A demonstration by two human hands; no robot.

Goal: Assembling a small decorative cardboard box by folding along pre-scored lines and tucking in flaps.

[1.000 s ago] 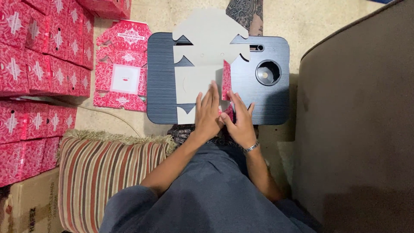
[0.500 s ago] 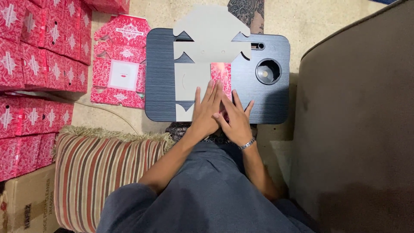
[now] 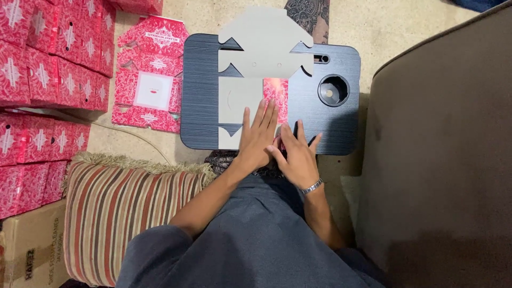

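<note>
Red flap [image 3: 276,98] now flat under left hand [image 3: 257,136]

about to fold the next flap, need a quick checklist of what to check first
1. Box blank lies flat, grey side up, on the tray: ok.
2. Left hand presses the blank: ok.
3. Right hand is at the blank's near edge: ok.
4. Red flap is folded over: ok.
5. Crease is straight: cannot tell, hands cover it.
6. Spare blank is apart, left of the tray: ok.
</note>
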